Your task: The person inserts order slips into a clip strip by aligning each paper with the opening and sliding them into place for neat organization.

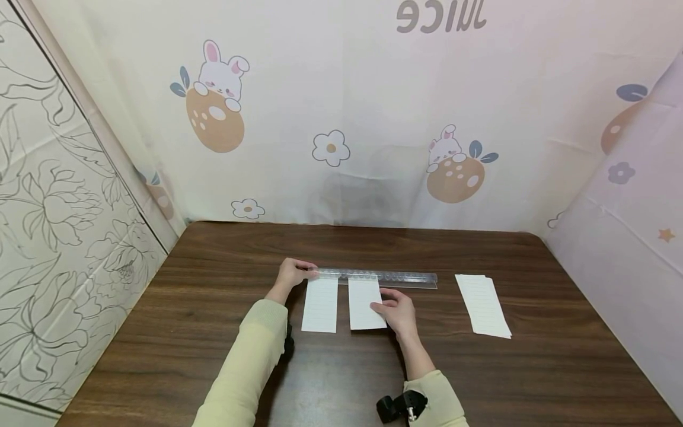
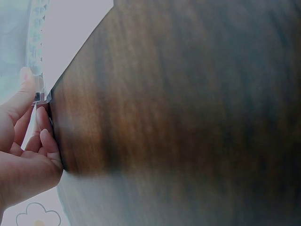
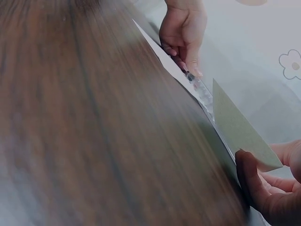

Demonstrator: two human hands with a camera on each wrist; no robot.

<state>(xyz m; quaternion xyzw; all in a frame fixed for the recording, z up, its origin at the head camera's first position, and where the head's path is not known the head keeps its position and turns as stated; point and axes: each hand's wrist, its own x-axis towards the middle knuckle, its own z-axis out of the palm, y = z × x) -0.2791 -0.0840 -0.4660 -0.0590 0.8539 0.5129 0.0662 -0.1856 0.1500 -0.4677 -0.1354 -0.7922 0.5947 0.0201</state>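
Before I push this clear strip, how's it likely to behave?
The clear strip runs straight, so it's probably fairly stiff. It looks thin and see-through, suggesting light plastic. Being flattish and shiny, it may slide rather than roll.

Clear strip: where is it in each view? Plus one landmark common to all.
Head: strip below centre, mostly right of it.
Left wrist: strip upper left, near the left edge.
Right wrist: strip right of centre, slightly above mid-height.
Shared landmark: left hand, pinching the strip's end in all three views.
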